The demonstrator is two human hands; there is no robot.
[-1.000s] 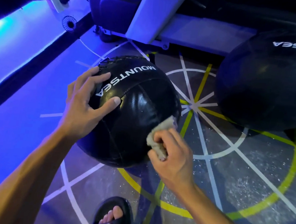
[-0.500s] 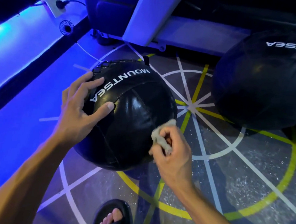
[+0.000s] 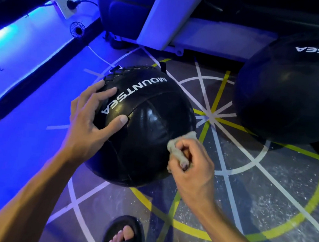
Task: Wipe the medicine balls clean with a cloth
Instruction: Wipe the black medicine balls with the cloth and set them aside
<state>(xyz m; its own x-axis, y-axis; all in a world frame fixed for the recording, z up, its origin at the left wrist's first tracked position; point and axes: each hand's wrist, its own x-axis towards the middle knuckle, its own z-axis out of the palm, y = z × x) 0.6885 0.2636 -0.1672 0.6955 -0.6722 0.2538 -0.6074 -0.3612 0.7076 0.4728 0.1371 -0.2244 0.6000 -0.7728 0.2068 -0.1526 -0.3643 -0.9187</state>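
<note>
Right hand bunches the cloth against the ball's right flank.
Left hand, fingers spread flat, steadies the ball's opposite side; unwiped surface lies leftward.

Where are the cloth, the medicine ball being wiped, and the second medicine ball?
cloth (image 3: 173, 148): head view, on the bunched part against the ball, beside the fingers.
near medicine ball (image 3: 149, 131): head view, on its glossy top panel.
second medicine ball (image 3: 289, 98): head view, on its dark front face.

head cam | wide-angle | looks fwd/down, steep | close over floor
</note>
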